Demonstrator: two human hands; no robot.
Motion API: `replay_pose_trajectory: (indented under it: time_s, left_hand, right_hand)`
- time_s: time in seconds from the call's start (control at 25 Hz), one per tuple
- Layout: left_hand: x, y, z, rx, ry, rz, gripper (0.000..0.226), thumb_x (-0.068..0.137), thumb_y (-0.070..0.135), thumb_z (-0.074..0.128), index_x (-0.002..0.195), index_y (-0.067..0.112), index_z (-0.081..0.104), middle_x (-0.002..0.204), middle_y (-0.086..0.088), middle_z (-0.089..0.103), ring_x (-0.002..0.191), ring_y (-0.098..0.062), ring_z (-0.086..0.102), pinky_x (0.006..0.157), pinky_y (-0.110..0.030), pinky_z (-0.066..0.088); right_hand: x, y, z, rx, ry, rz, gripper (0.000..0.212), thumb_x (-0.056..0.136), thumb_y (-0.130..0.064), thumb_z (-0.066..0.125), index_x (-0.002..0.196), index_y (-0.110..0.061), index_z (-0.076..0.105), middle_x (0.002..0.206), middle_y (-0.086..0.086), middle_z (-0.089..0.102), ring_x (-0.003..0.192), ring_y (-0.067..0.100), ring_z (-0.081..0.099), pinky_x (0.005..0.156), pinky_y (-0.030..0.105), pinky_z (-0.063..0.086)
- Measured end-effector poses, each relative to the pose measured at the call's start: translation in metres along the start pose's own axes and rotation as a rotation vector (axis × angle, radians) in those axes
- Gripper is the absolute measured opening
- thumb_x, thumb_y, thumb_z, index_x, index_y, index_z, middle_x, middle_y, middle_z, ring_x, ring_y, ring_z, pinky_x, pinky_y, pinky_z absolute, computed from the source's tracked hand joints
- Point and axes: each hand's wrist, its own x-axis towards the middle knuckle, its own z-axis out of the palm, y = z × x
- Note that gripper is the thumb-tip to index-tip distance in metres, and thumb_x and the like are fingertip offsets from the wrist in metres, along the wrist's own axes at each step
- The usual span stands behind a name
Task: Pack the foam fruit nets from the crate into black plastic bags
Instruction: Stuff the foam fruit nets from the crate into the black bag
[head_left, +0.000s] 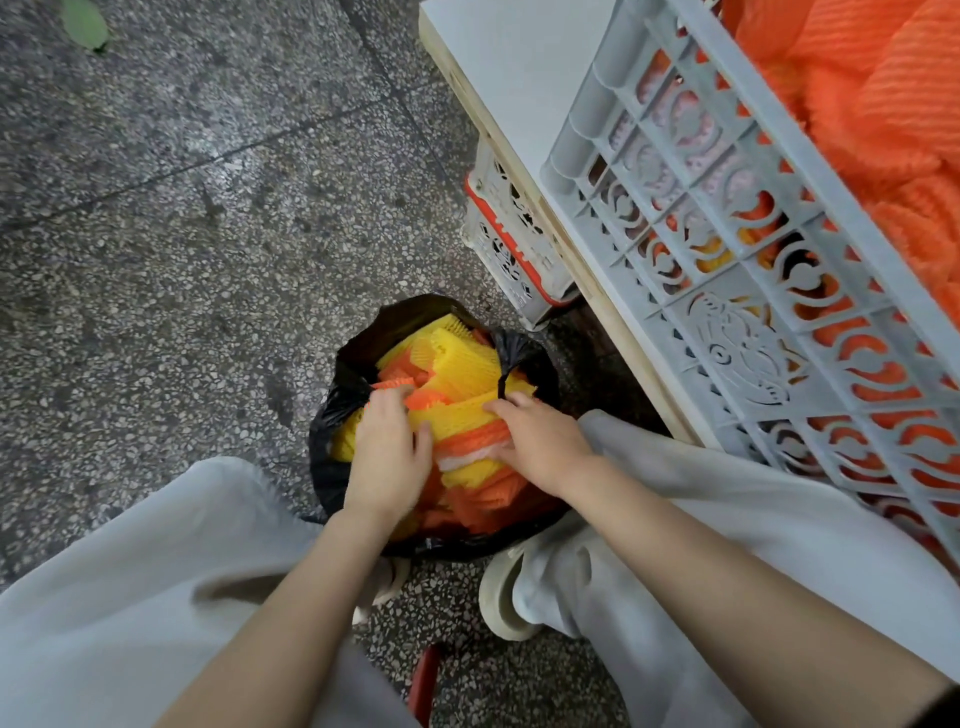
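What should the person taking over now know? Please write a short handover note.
Left hand: on the nets in the black bag; grip unclear.
Right hand: fingers fairly straight, resting on a yellow net.
Black bag: on the floor, nearly full of yellow and orange nets.
Crate: on the board at right, holds many orange nets.
Left to do: pack those.

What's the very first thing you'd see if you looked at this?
The bright yellow and orange foam nets stuffed into the black bag on the floor, bottom middle, with the left hand and right hand resting on them. Next, the big grey crate at the right, piled with more orange nets.
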Motion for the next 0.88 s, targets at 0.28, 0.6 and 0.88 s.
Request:
replay_pose_trajectory:
  time_s: [0.28,0.6,0.88]
  left_hand:
    - [-0.012,-0.004,0.0,0.51,-0.554,-0.31,0.041,0.088,0.025,0.056,0.12,0.009,0.039,0.118,-0.012,0.058,0.112,-0.031,0.054,0.093,-0.038,0.038]
    - [0.0,0.039,-0.031,0.035,0.194,-0.111,0.017,0.086,0.023,0.062,0.098,0.012,0.059,0.087,-0.009,0.066,0.084,-0.032,0.061,0.073,-0.039,0.046]
    - [-0.013,0.025,0.017,0.13,-0.313,0.102,0.066,0.08,0.037,0.068,0.134,0.01,0.039,0.13,-0.006,0.052,0.122,-0.024,0.047,0.101,-0.032,0.034]
  right_hand:
    - [-0.002,0.005,-0.001,0.003,0.05,0.092,0.056,0.091,-0.039,0.056,0.141,-0.021,0.038,0.139,0.005,0.038,0.112,0.028,0.055,0.084,0.04,0.05]
    - [-0.004,-0.014,0.002,0.205,0.17,0.008,0.044,0.093,-0.022,0.055,0.133,-0.013,0.038,0.135,0.008,0.045,0.11,0.032,0.056,0.087,0.042,0.047]
    - [-0.003,-0.016,0.013,0.551,0.112,0.05,0.032,0.098,-0.014,0.04,0.13,-0.015,0.044,0.112,0.015,0.063,0.095,0.031,0.062,0.081,0.042,0.05]
